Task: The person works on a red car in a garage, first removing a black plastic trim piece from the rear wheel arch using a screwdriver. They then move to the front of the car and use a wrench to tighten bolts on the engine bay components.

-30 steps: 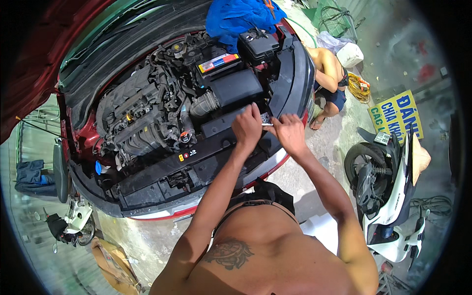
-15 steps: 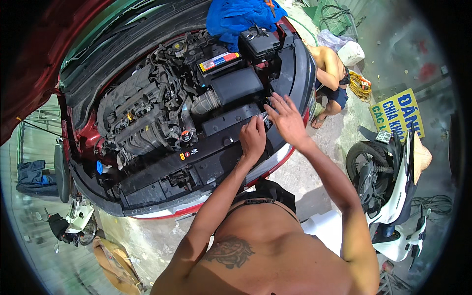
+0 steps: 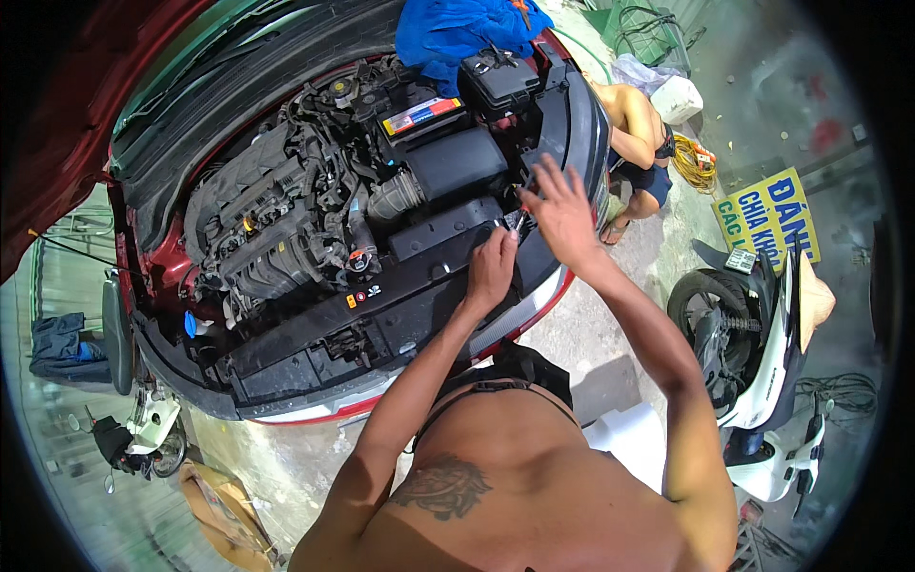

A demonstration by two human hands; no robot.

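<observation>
Over the front right corner of an open car engine bay, both my hands are close together. My left hand (image 3: 493, 267) is closed, its fingertips pinched at the edge of the black front cover (image 3: 391, 291); what they hold is too small to make out. Just to the right, my right hand (image 3: 564, 224) has its fingers stretched and spread, slightly blurred. A small red-orange piece (image 3: 524, 207) shows between the hands, beside my right thumb; its kind is unclear. Beyond them are the black air filter box (image 3: 462, 164) and its ribbed intake hose (image 3: 394, 198).
The battery (image 3: 424, 116), a black fuse box (image 3: 498, 84) and a blue cloth (image 3: 467, 38) lie farther back. Another person (image 3: 634, 133) crouches by the car's right side. A motorbike (image 3: 729, 324) and a yellow sign (image 3: 772, 219) stand at the right.
My left hand has shifted slightly down. My right hand has risen a little with its fingers more spread, and the red-orange piece now shows beside it.
</observation>
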